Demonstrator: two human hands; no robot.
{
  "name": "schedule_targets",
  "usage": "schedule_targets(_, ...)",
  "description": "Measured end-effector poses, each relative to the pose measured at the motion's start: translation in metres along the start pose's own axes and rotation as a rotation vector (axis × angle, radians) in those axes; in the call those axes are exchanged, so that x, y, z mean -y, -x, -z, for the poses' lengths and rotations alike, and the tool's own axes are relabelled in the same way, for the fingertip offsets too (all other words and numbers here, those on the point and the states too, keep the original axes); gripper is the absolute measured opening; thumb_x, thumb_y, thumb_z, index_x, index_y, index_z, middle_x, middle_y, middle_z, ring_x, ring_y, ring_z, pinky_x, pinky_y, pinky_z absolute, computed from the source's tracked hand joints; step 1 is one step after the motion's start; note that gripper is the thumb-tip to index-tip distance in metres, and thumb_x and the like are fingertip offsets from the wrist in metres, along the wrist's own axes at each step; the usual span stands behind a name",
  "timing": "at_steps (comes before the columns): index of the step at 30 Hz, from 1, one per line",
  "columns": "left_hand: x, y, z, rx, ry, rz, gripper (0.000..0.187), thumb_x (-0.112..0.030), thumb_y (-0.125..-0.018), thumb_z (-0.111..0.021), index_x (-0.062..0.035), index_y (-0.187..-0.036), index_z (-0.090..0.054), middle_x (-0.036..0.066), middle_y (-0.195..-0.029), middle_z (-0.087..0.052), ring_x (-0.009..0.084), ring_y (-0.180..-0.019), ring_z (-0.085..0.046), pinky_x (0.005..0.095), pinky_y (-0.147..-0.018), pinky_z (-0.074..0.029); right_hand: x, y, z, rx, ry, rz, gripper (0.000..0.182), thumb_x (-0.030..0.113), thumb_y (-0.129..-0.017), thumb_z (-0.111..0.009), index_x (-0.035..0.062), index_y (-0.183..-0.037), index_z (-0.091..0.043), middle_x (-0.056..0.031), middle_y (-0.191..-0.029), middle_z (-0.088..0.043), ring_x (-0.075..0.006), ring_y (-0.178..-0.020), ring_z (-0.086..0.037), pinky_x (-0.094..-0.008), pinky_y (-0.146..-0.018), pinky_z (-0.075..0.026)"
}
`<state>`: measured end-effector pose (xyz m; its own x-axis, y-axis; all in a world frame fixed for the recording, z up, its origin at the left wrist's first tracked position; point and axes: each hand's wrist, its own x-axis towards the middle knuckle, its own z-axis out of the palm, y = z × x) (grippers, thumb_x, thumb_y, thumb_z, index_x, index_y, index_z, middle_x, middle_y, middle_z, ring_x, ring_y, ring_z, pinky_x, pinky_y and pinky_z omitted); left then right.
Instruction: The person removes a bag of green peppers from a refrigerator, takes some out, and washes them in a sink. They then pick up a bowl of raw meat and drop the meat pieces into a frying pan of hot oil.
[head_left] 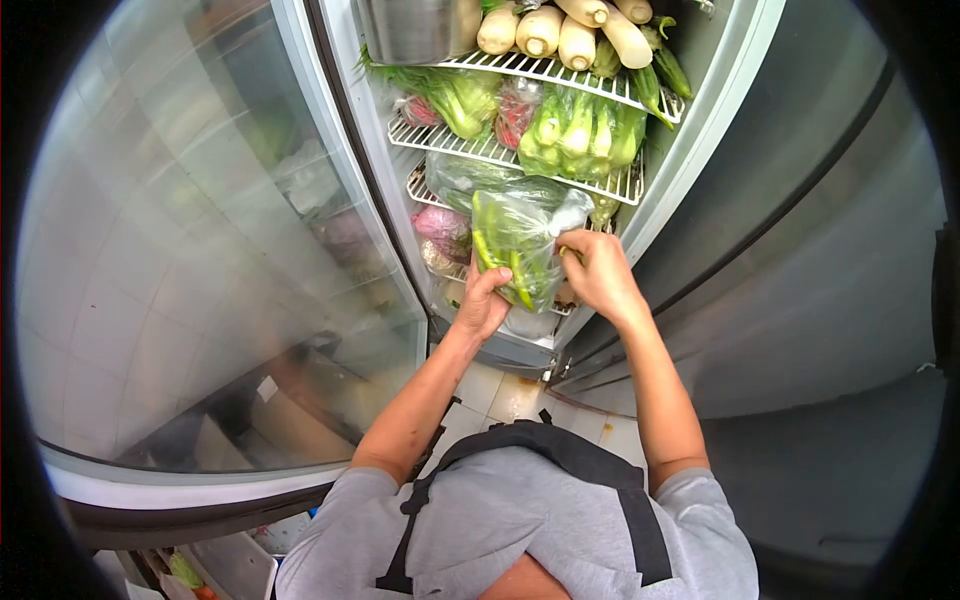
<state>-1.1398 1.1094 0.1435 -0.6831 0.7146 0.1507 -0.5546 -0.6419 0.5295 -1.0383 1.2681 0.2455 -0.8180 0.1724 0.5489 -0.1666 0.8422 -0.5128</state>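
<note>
A clear plastic bag of green peppers (515,250) is held up in front of the fridge's lower shelves. My left hand (484,300) grips the bag's lower left side, with the thumb over its front. At the bag's right side, near its gathered white neck, my right hand (597,268) is closed with the fingers pinched together. A small yellowish bit shows at those fingertips, too small to name. Behind the bag lies another plastic bag (455,177) with dark green contents on a wire shelf.
A glass door (200,230) stands open on the left. Upper shelves hold a metal pot (410,30), white radishes (540,32) and bagged leafy greens (580,135). A purple cabbage (442,225) sits lower left. A grey curved panel (800,300) is at right.
</note>
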Motion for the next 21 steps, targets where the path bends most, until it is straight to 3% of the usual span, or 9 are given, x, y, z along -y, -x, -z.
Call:
schedule_targets(5,0.007,-0.002,0.001,-0.009,-0.242,-0.122,0.095,0.010,-0.079,-0.057,-0.0182,-0.158,-0.014,0.006,-0.138,-0.047,0.0200,-0.120,-0.054,0.0324,-0.099,-0.048,0.002,-0.005,-0.002,0.234,-0.164,-0.255,0.019,0.008,-0.084,-0.066,-0.0034,-0.100,-0.069,-0.0079,-0.070,-0.064,-0.0113,-0.057,-0.055,-0.0320,-0.058,-0.048)
schedule_targets(7,0.005,-0.001,-0.007,-0.050,-0.268,-0.163,0.088,0.011,-0.079,-0.057,-0.0169,-0.155,-0.020,0.006,-0.133,-0.050,0.0194,-0.119,-0.054,0.0337,-0.100,-0.047,0.003,-0.004,0.000,0.236,-0.256,-0.238,0.022,0.009,-0.084,-0.068,-0.0049,-0.102,-0.067,-0.0036,-0.065,-0.059,-0.0090,-0.054,-0.052,-0.0309,-0.054,-0.046)
schedule_targets(11,0.007,-0.001,-0.021,-0.128,-0.310,-0.246,0.086,0.012,-0.079,-0.061,-0.0157,-0.152,-0.025,0.006,-0.131,-0.052,0.0193,-0.117,-0.055,0.0346,-0.099,-0.047,-0.008,-0.009,-0.004,0.391,-0.256,-0.252,0.027,0.008,-0.084,-0.067,-0.0068,-0.107,-0.064,-0.0068,-0.079,-0.064,-0.0105,-0.073,-0.058,-0.0308,-0.070,-0.049)
schedule_targets(14,0.009,-0.006,-0.010,-0.138,-0.275,-0.245,0.094,0.011,-0.078,-0.065,-0.0152,-0.155,-0.018,0.007,-0.133,-0.050,0.0194,-0.119,-0.054,0.0337,-0.099,-0.048,-0.029,-0.007,-0.014,0.374,-0.323,-0.125,0.029,0.008,-0.085,-0.067,-0.0072,-0.109,-0.064,-0.0113,-0.093,-0.067,-0.0161,-0.091,-0.062,-0.0324,-0.085,-0.049)
schedule_targets(16,0.011,-0.005,-0.008,-0.159,-0.294,-0.228,0.090,0.009,-0.079,-0.067,-0.0148,-0.153,-0.022,0.007,-0.134,-0.051,0.0195,-0.119,-0.054,0.0347,-0.100,-0.047,-0.030,-0.004,-0.021,0.340,-0.418,-0.077,0.029,0.009,-0.087,-0.067,-0.0067,-0.111,-0.064,-0.0142,-0.102,-0.067,-0.0203,-0.102,-0.062,-0.0339,-0.093,-0.046)
schedule_targets(19,0.011,-0.005,-0.011,-0.162,-0.315,-0.241,0.079,0.005,-0.083,-0.068,-0.0143,-0.149,-0.029,0.007,-0.132,-0.052,0.0201,-0.119,-0.054,0.0362,-0.100,-0.048,-0.025,-0.003,-0.025,0.212,-0.197,-0.057,0.033,0.012,-0.088,-0.068,-0.0066,-0.115,-0.063,-0.0152,-0.104,-0.067,-0.0243,-0.102,-0.063,-0.0348,-0.092,-0.047)
schedule_targets(21,0.009,-0.006,-0.013,-0.163,-0.298,-0.238,0.074,0.003,-0.084,-0.068,-0.0143,-0.146,-0.032,0.006,-0.132,-0.052,0.0203,-0.119,-0.055,0.0368,-0.099,-0.048,-0.016,-0.009,-0.020,0.205,-0.246,-0.064,0.033,0.013,-0.089,-0.069,-0.0066,-0.115,-0.063,-0.0146,-0.101,-0.067,-0.0238,-0.100,-0.063,-0.0346,-0.091,-0.048)
